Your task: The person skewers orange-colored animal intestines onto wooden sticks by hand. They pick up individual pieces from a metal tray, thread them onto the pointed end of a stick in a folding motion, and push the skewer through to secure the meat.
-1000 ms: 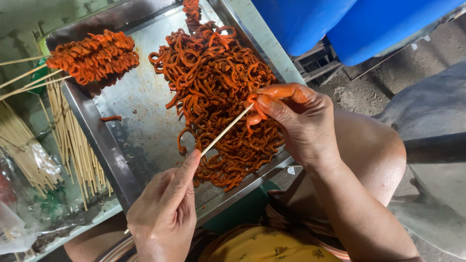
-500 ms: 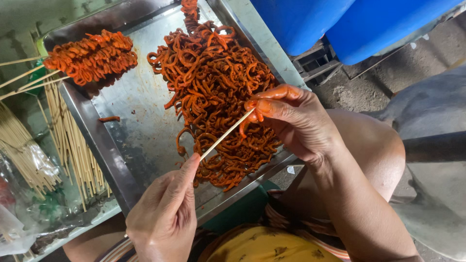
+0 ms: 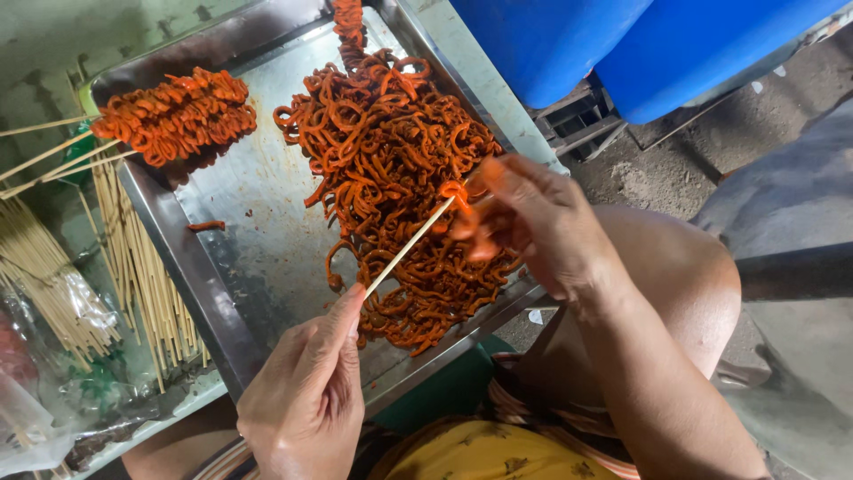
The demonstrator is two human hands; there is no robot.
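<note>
My left hand [image 3: 306, 396] pinches the lower end of a bamboo skewer [image 3: 404, 251] that slants up to the right. My right hand [image 3: 533, 222] holds a strip of orange-red marinated meat [image 3: 455, 191] at the skewer's tip. Both hands hover over a heap of the same curled strips [image 3: 391, 169] piled in a steel tray [image 3: 267, 240]. Several filled skewers [image 3: 173, 116] lie in the tray's far left corner.
Loose bamboo skewers [image 3: 147, 284] lie left of the tray, some in a clear plastic bag [image 3: 44, 293]. Blue barrels [image 3: 622, 44] stand at the upper right beside a dirt floor. My bare knee [image 3: 684, 276] sits under the right hand. One stray strip [image 3: 206, 226] lies on the tray.
My right hand has shifted slightly left and lifted a meat strip onto the skewer's tip. The left hand holds the skewer steady.
</note>
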